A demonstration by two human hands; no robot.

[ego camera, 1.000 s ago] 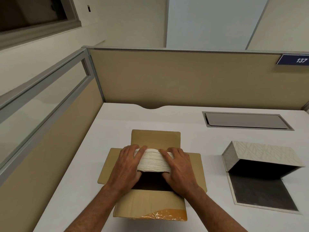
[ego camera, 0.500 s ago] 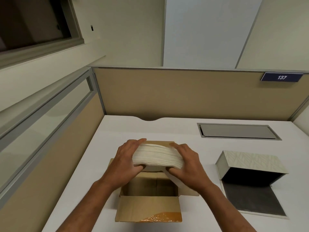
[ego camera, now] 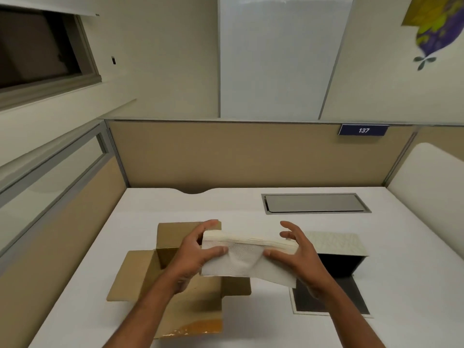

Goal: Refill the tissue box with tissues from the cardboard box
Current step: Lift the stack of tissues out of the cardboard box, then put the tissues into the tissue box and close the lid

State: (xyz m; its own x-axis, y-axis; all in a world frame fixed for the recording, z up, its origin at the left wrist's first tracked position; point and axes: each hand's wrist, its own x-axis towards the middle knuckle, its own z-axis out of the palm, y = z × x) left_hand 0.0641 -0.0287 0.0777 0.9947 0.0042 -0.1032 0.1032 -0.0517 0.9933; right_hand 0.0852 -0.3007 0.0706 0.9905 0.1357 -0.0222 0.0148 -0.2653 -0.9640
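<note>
1. I see two hands: left hand (ego camera: 194,249) and right hand (ego camera: 296,249) clamp one tissue stack (ego camera: 247,257) at its ends, held above the desk (ego camera: 401,247).
2. One open carton (ego camera: 173,247) sits below-left, partly hidden by my arms.
3. One tissue box (ego camera: 344,257) lies open right, half hidden.

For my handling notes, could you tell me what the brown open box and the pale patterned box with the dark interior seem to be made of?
The brown open box looks like plain matte corrugated cardboard: folded flaps, with glossy tape on the near flap. The pale patterned box seems to be rigid board under a cream leaf-print covering, with a dark matte lining; whether that covering is paper or fabric is unclear.
</note>
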